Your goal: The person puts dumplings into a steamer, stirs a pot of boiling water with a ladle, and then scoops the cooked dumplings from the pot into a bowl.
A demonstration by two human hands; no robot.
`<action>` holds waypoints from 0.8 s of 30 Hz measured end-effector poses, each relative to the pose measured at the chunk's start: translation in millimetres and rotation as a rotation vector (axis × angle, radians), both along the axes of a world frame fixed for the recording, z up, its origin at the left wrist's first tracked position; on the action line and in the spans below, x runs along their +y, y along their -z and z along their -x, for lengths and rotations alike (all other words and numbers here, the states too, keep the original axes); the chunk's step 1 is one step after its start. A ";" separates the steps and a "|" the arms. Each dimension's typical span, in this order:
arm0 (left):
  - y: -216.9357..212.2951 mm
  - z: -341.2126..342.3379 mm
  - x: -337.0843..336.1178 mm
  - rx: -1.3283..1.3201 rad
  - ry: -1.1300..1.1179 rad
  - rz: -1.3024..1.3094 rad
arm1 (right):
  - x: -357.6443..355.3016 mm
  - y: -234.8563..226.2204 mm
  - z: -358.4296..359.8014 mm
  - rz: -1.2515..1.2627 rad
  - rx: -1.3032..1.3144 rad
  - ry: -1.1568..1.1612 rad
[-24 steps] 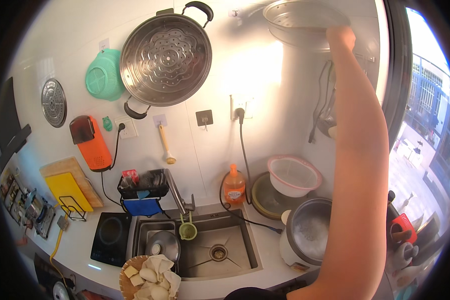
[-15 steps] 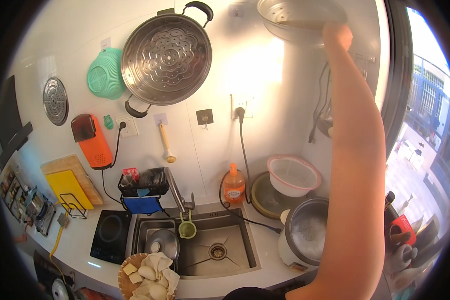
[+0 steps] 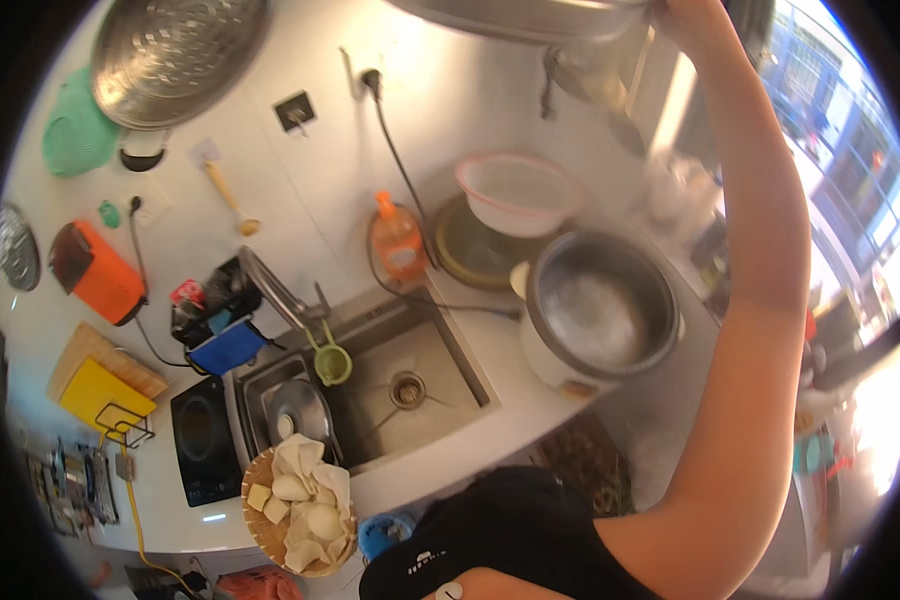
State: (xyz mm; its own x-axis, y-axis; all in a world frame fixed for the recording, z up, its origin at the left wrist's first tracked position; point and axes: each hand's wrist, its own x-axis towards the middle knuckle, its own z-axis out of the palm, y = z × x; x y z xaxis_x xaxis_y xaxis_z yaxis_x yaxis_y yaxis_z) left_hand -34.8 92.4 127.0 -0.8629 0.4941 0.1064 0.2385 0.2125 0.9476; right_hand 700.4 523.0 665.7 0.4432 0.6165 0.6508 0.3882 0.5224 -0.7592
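Observation:
At the upper right, my raised right hand (image 3: pixel 686 18) is closed on the rim of a broad, silvery steamer tray (image 3: pixel 530 22), partly cut off by the top edge. Beneath it on the counter stands a white electric cooker (image 3: pixel 548 350), uncovered, with a dark grey inner pot and a pale, steamy bottom. My left hand is out of view; some bare skin, perhaps of that arm, shows at the lower edge beside a small white round thing (image 3: pixel 450 591). A wicker basket (image 3: pixel 255 470) overlaps the counter's front edge, holding a cloth, white buns and pale yellow blocks.
The sink (image 3: pixel 450 390) lies left of the cooker, with a lidded pan (image 3: pixel 315 400) and a green strainer (image 3: pixel 332 364). Behind stand an orange bottle (image 3: pixel 398 245) and a pink-rimmed basin (image 3: pixel 520 195). A power cord (image 3: pixel 460 307) crosses to the cooker.
My view has turned and swung to the right and down, so the cooker shows fully. The steamer tray stays raised in my right hand, now more edge-on at the top.

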 end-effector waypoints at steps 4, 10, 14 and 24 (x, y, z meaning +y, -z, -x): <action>-32.1 0.1 18.3 0.101 0.384 0.210 | -51.6 112.9 -46.1 0.393 -0.652 0.272; -70.0 -39.4 115.9 -0.188 0.151 -0.160 | -168.2 250.6 -51.1 0.539 0.048 0.237; -61.0 -28.6 122.1 -0.290 0.225 -0.172 | -184.9 294.8 -42.6 0.677 0.105 0.345; -59.6 -31.9 133.5 -0.302 0.295 -0.137 | -188.8 349.5 -42.1 0.756 0.103 0.496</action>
